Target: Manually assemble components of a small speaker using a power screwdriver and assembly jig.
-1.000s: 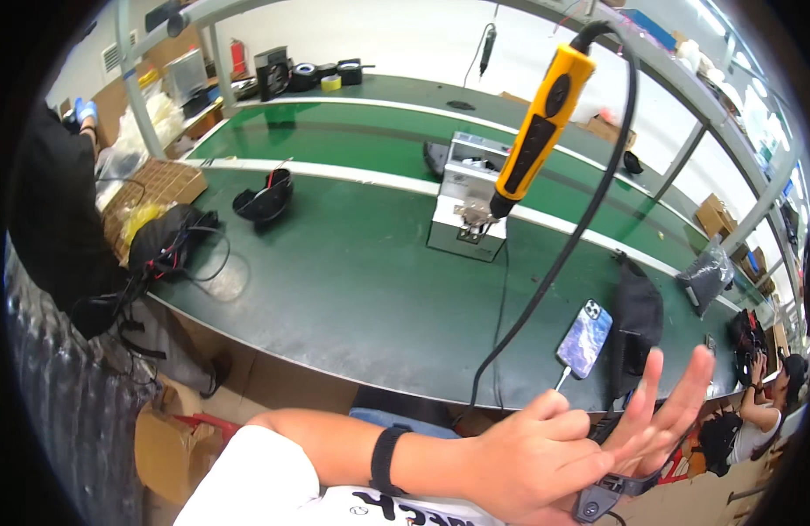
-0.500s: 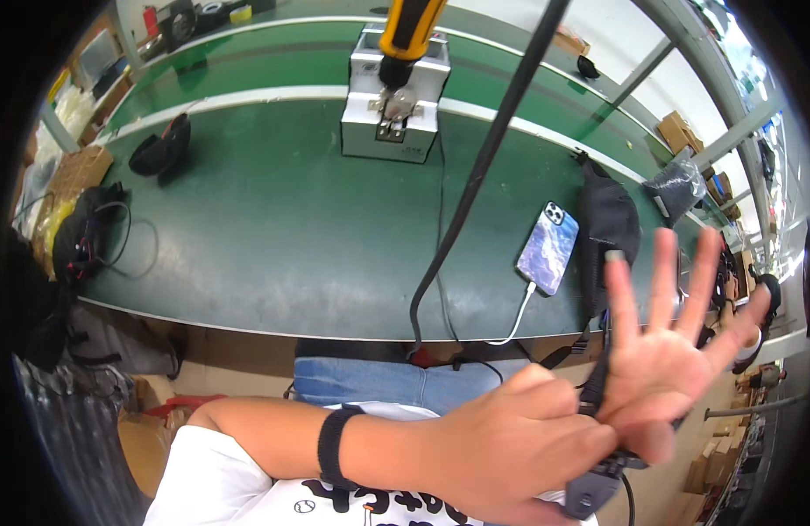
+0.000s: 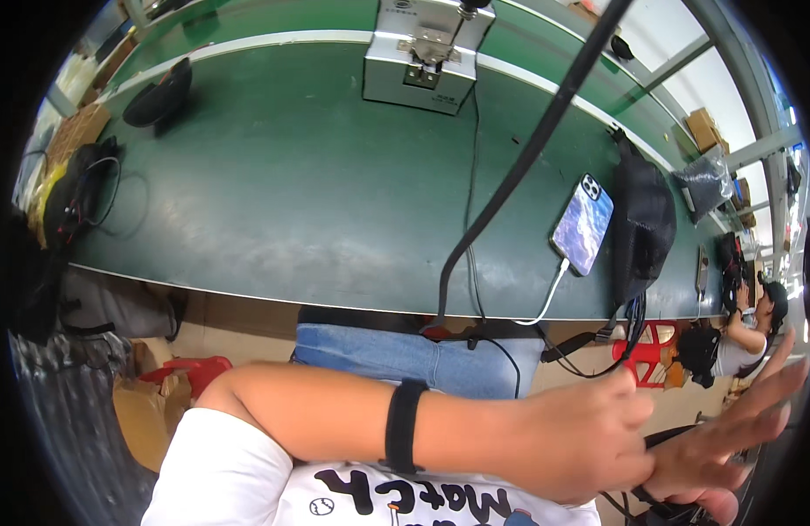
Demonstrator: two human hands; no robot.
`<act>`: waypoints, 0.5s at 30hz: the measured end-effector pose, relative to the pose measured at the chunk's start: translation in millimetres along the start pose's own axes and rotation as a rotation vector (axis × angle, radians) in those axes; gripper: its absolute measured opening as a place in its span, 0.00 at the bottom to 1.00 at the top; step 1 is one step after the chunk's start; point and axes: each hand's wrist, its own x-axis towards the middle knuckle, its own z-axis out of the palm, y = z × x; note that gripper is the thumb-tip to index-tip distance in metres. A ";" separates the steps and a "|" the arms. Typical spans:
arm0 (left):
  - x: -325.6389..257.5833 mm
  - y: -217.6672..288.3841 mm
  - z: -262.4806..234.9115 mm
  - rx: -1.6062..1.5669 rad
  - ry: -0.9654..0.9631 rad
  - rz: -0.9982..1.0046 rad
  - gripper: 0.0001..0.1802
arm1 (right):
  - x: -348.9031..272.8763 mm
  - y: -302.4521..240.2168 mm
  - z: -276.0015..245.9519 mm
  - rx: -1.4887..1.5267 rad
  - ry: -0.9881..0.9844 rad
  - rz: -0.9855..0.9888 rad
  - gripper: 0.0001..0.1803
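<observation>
My left forearm reaches across my body, with a black band [image 3: 405, 425] around its wrist. My left hand [image 3: 580, 434] is curled closed against my right wrist, where a black wrist strap [image 3: 672, 435] comes out beside its fingers. The fingertips and most of that strap are hidden. My right hand [image 3: 725, 451] is held up at the far right with its fingers spread and nothing in it. Dark cords hang just below the two hands.
On the green table [image 3: 291, 193] are a phone [image 3: 583, 223] on a white cable, a black pouch [image 3: 643, 223], a metal box machine [image 3: 422, 66] and a black cap [image 3: 158, 95]. A thick black cable [image 3: 527, 153] crosses the view. Another person [image 3: 746, 329] sits at the right near a red stool [image 3: 652, 351].
Both hands have moved right and my right palm has turned sideways. The grey-black device seen below my left hand is now hidden. The view has shifted, so the table things sit higher.
</observation>
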 end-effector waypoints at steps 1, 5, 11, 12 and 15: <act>-6.8 3.4 5.3 -0.018 -0.006 -0.001 0.10 | 0.5 -4.5 0.2 0.002 0.030 0.006 0.55; -24.4 14.5 11.7 -0.082 -0.102 0.027 0.08 | 4.5 -16.7 -20.6 -0.659 0.058 -0.098 0.53; -59.8 -52.3 22.0 -0.383 -0.463 -0.377 0.15 | -16.3 -14.4 -38.0 -0.943 -0.079 0.599 0.21; -67.5 -60.2 26.2 -0.395 -0.472 -0.367 0.15 | -14.2 -12.0 -31.5 -0.507 0.318 0.782 0.21; -97.8 -70.3 22.0 -1.089 -0.390 -0.936 0.22 | -23.2 -14.7 -28.6 -0.121 0.600 1.036 0.20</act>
